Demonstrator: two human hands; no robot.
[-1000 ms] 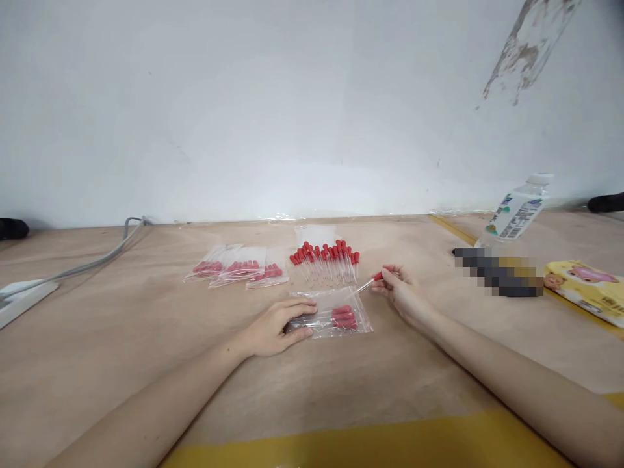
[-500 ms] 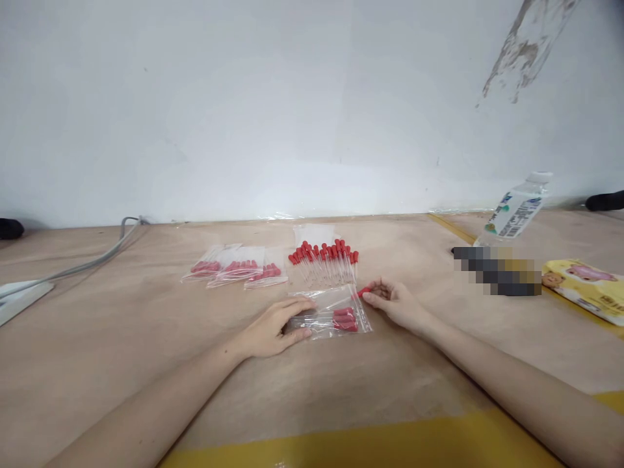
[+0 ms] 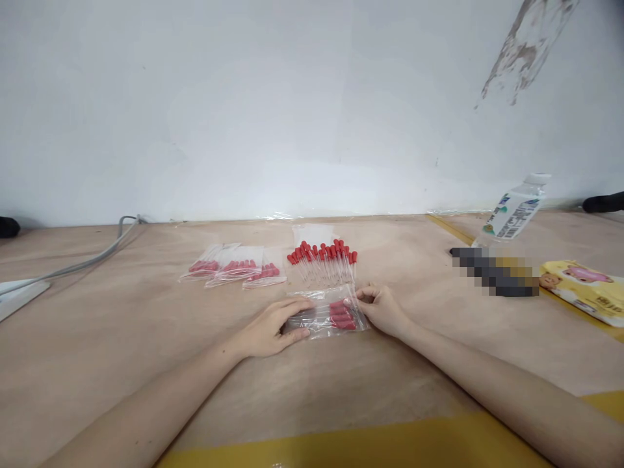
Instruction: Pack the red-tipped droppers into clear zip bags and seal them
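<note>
A clear zip bag point(image 3: 319, 323) lies flat before me, its mouth on the right. Several glass droppers with red bulbs point(image 3: 342, 317) are inside, their bulbs lying side by side near the mouth. My left hand point(image 3: 275, 327) holds the bag's left end, fingers along the top edge and thumb along the bottom. At the mouth, my right hand point(image 3: 377, 309) is closed in a pinch, fingertips against the uppermost red bulb. Just behind the bag lies a fanned pile of droppers point(image 3: 324, 255), red bulbs pointing away from me.
Three filled zip bags point(image 3: 237, 266) overlap to the left of the pile. White bags point(image 3: 313, 233) lie behind it. On the right are a plastic bottle point(image 3: 517, 208), a blurred dark object point(image 3: 494, 273) and a yellow packet point(image 3: 582, 286). A grey cable point(image 3: 104, 252) runs at left.
My right hand has moved slightly left and pushed a dropper into the bag, so another red bulb lies among those inside. My left hand has stayed in place.
</note>
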